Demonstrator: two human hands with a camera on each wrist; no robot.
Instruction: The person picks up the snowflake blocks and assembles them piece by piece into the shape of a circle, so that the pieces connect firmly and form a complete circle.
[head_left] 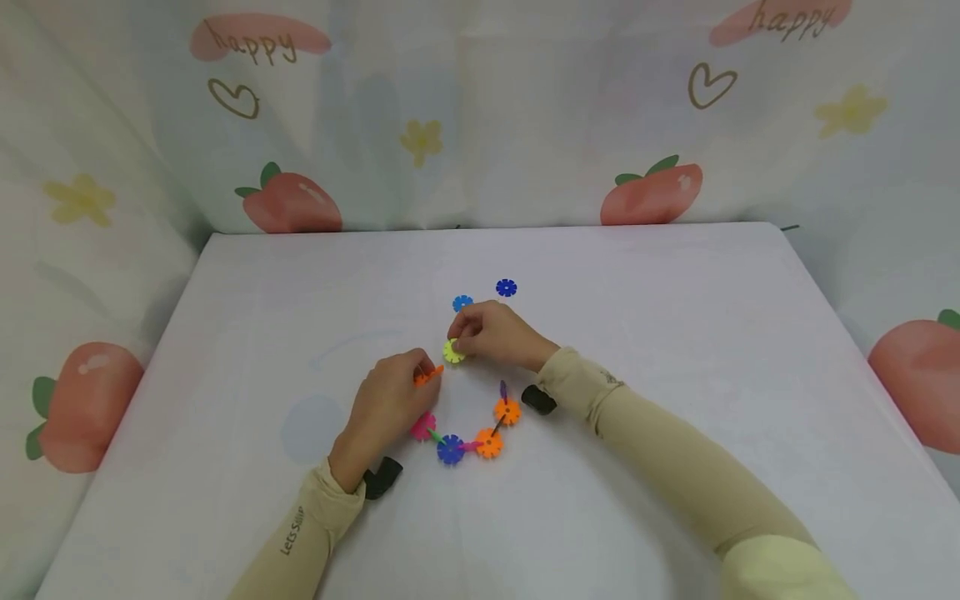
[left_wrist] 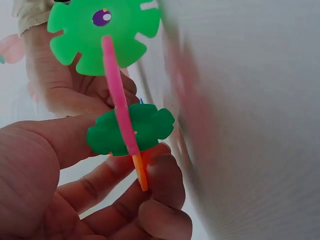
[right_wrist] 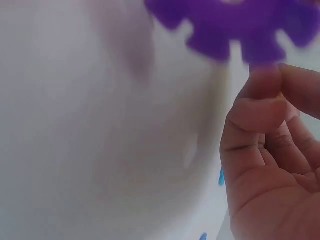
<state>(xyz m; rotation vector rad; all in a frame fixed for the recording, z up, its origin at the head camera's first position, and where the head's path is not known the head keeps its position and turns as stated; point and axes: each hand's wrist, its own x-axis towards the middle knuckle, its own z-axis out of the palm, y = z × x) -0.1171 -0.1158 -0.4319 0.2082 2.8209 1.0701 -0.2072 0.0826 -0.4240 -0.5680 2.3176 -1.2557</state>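
A curved chain of notched plastic discs lies on the table, with pink [head_left: 423, 427], blue [head_left: 451, 450] and orange [head_left: 489, 443] ones slotted together. At its left end my left hand [head_left: 384, 398] grips an orange disc [head_left: 424, 377]. Close up in the left wrist view, a dark green disc [left_wrist: 107, 132] and a pink disc [left_wrist: 116, 85] join that orange one. My right hand [head_left: 498, 335] pinches a yellow disc [head_left: 453, 352] between thumb and fingertips, just up and right of the left fingers. A blurred purple disc [right_wrist: 215, 30] fills the top of the right wrist view.
Two loose discs, light blue [head_left: 462, 302] and dark blue [head_left: 507, 287], lie beyond the right hand. Black wrist devices [head_left: 383, 478] sit at both wrists. A white cloth covers the table [head_left: 637, 292], and a printed curtain [head_left: 517, 125] hangs behind it.
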